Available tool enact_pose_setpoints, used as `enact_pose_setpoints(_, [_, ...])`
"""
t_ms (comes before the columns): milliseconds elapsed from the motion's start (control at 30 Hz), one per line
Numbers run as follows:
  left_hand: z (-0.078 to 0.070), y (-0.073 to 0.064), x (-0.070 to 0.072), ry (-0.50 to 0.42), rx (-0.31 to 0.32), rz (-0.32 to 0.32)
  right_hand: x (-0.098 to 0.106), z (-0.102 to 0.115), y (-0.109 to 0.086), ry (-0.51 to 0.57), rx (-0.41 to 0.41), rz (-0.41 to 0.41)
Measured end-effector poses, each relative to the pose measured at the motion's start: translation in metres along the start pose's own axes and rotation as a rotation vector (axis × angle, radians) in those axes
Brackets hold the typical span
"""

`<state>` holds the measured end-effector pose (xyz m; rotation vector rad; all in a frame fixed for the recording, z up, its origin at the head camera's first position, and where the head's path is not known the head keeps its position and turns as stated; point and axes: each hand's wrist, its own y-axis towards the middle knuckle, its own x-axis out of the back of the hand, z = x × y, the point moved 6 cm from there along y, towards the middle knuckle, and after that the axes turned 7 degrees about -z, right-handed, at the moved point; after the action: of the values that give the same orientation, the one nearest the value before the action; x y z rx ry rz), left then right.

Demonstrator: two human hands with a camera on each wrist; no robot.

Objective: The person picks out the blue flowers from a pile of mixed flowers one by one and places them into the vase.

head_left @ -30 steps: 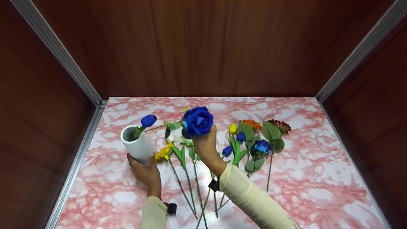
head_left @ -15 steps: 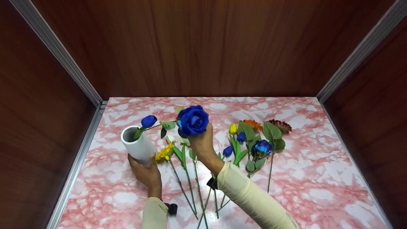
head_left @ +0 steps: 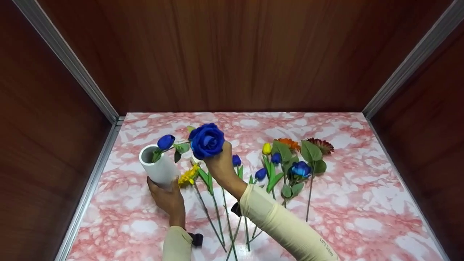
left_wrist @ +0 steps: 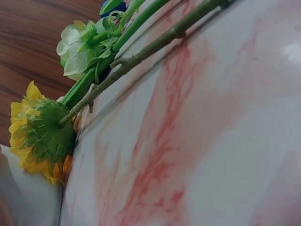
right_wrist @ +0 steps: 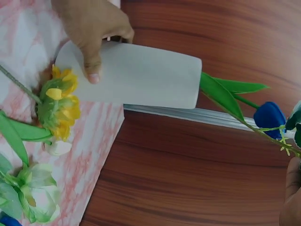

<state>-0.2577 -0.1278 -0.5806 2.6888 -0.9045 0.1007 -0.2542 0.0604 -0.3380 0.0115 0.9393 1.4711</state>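
Observation:
My left hand [head_left: 168,199] grips the white vase [head_left: 159,172] around its lower part, thumb along one side. A blue tulip [head_left: 166,142] with green leaves stands in the vase and leans out over the rim. My right hand [head_left: 223,165] holds a blue rose [head_left: 207,141] close beneath its bloom. In the right wrist view the rose's thin stem [right_wrist: 268,135] runs from the fingers [right_wrist: 292,188] to the vase mouth, past the tulip. Its lower end is hidden there. A yellow sunflower [head_left: 189,175] lies right beside the vase and my left hand.
Several flowers lie on the pink marbled table [head_left: 362,195]: a yellow tulip [head_left: 266,148], a blue-turquoise rose [head_left: 301,169], an orange flower [head_left: 289,144] and a dark red one [head_left: 320,145]. A white flower [right_wrist: 42,195] lies near the sunflower. Brown wood-grain panels [head_left: 239,54] enclose the table.
My right hand has moved left with the blue rose, bringing its leaves close to the tulip and vase mouth. A blue tulip behind the hand has come into view. My left hand stays on the vase.

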Motion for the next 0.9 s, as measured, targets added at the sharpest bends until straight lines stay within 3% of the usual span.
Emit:
enact_pose_setpoints(233, [-0.001, -0.001, -0.002, 0.0, -0.025, 0.008, 0.002, -0.002, -0.004, -0.352, 0.075, 0.013])
enact_pose_setpoints(533, [0.001, 0.001, 0.001, -0.016, -0.074, -0.028, 0.01, -0.045, -0.008, -0.672, 0.091, 0.105])
enact_pose_setpoints(900, [0.0, 0.003, 0.004, 0.088, -0.079, -0.056, 0.008, -0.069, -0.014, -0.828, 0.12, 0.223])
